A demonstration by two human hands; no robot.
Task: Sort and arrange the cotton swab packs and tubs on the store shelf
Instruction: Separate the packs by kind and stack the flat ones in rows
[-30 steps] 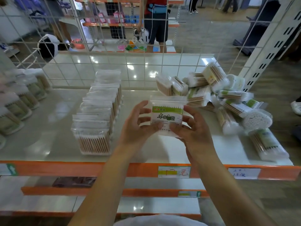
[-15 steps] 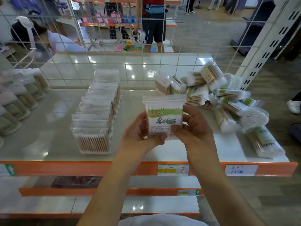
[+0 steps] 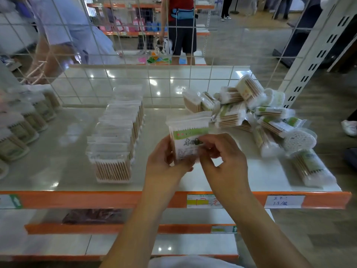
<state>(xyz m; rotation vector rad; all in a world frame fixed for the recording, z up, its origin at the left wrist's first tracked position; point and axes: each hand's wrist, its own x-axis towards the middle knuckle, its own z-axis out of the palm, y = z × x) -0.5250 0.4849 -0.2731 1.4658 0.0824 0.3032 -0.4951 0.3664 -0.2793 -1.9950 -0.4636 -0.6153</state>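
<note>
Slippery film on swab pack (image 3: pixel 188 140), pinched between left hand (image 3: pixel 166 163) and right hand (image 3: pixel 222 159). Could slide out onto shelf (image 3: pixel 58 171) below, toppling row (image 3: pixel 116 136) leftward.

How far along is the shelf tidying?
Partly done. A neat row of packs already stands mid-shelf, with tubs lined up left. Both hands, left and right, hold one pack. A jumbled pile on the right remains unsorted.

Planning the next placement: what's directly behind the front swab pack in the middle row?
More packs like the front pack, lined up back to the wire grid. Their faces are covered, so no exact count.
</note>
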